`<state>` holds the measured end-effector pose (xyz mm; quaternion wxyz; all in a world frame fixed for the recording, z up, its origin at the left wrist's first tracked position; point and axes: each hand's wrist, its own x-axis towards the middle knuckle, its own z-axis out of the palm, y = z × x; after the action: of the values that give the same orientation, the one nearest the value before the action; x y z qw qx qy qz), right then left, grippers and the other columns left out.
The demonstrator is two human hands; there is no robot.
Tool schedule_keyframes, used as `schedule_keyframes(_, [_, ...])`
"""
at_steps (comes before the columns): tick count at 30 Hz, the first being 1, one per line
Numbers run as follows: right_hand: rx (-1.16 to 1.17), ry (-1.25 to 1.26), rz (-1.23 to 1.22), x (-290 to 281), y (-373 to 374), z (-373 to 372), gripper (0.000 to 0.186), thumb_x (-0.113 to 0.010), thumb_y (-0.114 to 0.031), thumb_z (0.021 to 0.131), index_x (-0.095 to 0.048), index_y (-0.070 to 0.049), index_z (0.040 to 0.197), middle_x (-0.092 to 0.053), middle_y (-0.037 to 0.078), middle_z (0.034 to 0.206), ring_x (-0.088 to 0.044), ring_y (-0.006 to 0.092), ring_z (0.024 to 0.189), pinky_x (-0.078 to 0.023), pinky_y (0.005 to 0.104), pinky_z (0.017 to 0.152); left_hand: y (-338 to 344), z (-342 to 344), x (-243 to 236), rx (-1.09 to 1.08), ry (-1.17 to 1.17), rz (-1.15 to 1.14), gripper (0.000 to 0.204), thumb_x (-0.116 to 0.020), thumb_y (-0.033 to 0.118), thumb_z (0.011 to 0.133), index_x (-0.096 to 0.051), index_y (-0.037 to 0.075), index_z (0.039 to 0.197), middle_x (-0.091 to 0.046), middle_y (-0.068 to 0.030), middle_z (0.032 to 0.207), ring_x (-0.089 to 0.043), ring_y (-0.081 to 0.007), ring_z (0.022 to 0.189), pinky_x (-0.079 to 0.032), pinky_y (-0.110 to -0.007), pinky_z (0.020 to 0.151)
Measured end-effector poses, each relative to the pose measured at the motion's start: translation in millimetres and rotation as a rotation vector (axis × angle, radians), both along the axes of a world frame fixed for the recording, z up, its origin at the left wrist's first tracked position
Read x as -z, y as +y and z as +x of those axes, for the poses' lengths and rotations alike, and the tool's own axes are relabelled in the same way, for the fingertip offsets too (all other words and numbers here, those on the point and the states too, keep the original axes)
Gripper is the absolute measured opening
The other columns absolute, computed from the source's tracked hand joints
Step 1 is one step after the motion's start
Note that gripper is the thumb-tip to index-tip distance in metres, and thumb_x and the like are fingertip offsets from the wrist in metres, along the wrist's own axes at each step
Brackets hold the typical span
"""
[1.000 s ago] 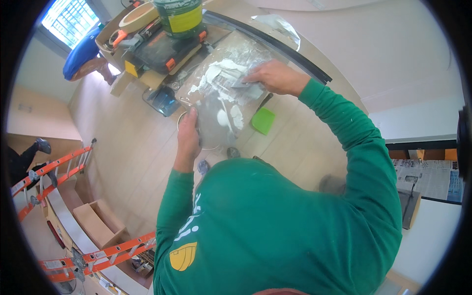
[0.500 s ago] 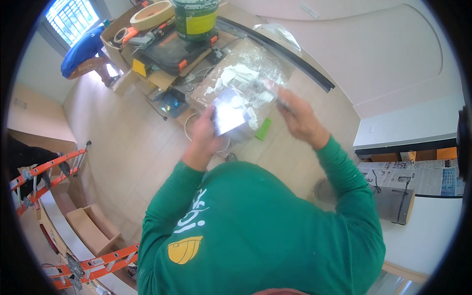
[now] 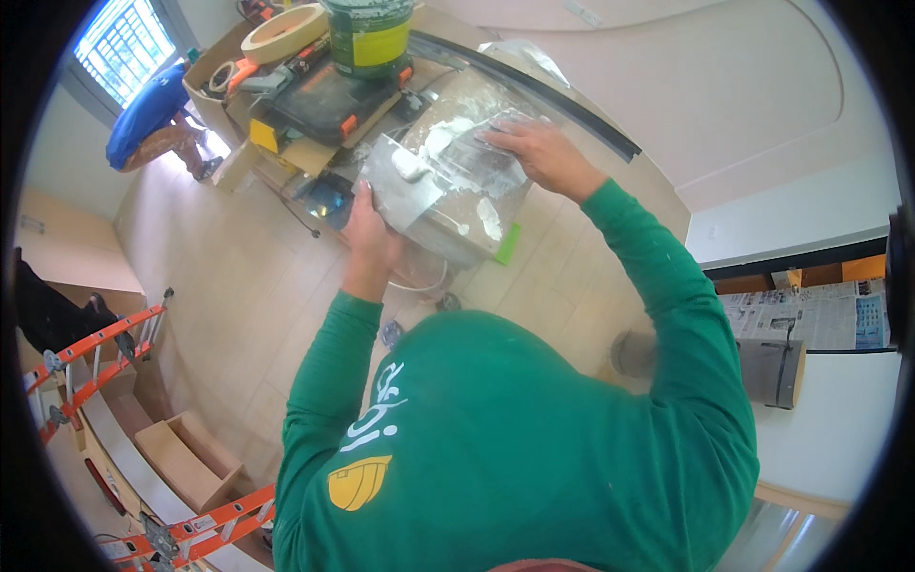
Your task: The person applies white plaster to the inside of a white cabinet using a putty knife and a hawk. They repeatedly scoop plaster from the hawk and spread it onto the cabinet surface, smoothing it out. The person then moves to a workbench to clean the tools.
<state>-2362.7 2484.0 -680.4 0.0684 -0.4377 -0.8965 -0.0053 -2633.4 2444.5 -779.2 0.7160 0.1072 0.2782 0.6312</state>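
Note:
My left hand [image 3: 372,238] is closed on the edge of a flat grey metal plate [image 3: 405,202]. A blob of white putty [image 3: 411,165] sits on the plate. My right hand [image 3: 556,160] is closed on a wide, flat scraper [image 3: 498,160], its fingers over the back edge. The scraper lies low over a plastic-covered surface [image 3: 477,95], just right of the plate. White paste is smeared across this covering. The scraper's handle is hidden by the hand.
Beyond the surface stands a green bucket [image 3: 370,43] on a black toolbox [image 3: 329,100]. A tape roll [image 3: 283,33] is beside it. Another person in blue [image 3: 148,114] bends down at far left. An orange ladder [image 3: 95,357] stands at left; a grey cylinder [image 3: 762,370] lies at right.
The plate has tilted flatter and moved left, so its putty now shows. My right hand has turned and brought the scraper down to the covered surface, and its motion blur is gone.

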Motion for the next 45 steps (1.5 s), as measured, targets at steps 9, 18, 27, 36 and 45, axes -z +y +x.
schedule_keyframes(9, [-0.010,-0.128,-0.377,-28.9,2.2,20.1,0.038,-0.047,-0.007,0.087,-0.057,-0.015,0.123,-0.060,0.014,0.117,-0.057,0.0336,0.102,-0.046,0.0393,0.084,13.5,9.8,38.0,-0.121,0.233,-0.049,0.043,-0.039,0.030,0.099,-0.044,-0.005,0.125,-0.054,-0.0156,0.120,-0.056,-0.0254,0.105,-0.046,-0.035,0.090])
schedule_keyframes(18, [-0.185,0.538,-0.181,-38.8,-74.4,-59.2,0.059,-0.051,0.009,0.080,-0.046,-0.014,0.134,-0.047,0.018,0.135,-0.045,0.0341,0.125,-0.036,0.0377,0.105,-7.6,22.0,-21.5,0.396,-0.247,-0.056,0.035,-0.041,0.024,0.098,-0.049,0.001,0.122,-0.059,-0.0122,0.115,-0.060,-0.0248,0.101,-0.048,-0.038,0.093])
schedule_keyframes(27, [-0.019,-0.152,-0.034,-33.8,-41.1,-14.8,0.052,-0.044,0.002,0.082,-0.051,-0.018,0.130,-0.052,0.016,0.128,-0.051,0.0345,0.113,-0.042,0.0435,0.089,-5.1,6.8,-17.9,0.152,-0.227,-0.015,0.040,-0.036,0.030,0.100,-0.046,0.003,0.127,-0.056,-0.0103,0.121,-0.055,-0.0237,0.109,-0.044,-0.039,0.096])
schedule_keyframes(36, [-0.112,-0.167,-0.018,24.4,29.7,-35.4,0.049,-0.049,-0.007,0.080,-0.054,-0.025,0.125,-0.060,0.006,0.111,-0.059,0.0248,0.101,-0.047,0.0461,0.076,10.7,14.4,25.3,-0.067,-0.165,0.025,0.040,-0.035,0.030,0.100,-0.045,0.002,0.128,-0.055,-0.0100,0.120,-0.055,-0.0237,0.107,-0.044,-0.039,0.095])
schedule_keyframes(45, [0.016,-0.261,-0.339,-37.7,86.3,-38.3,0.034,-0.045,-0.014,0.091,-0.058,-0.015,0.122,-0.062,0.015,0.112,-0.058,0.0333,0.101,-0.045,0.0415,0.088,14.7,17.4,35.4,-0.074,-0.163,0.044,0.040,-0.038,0.030,0.099,-0.044,0.002,0.127,-0.053,-0.0103,0.121,-0.054,-0.0234,0.109,-0.043,-0.038,0.096])
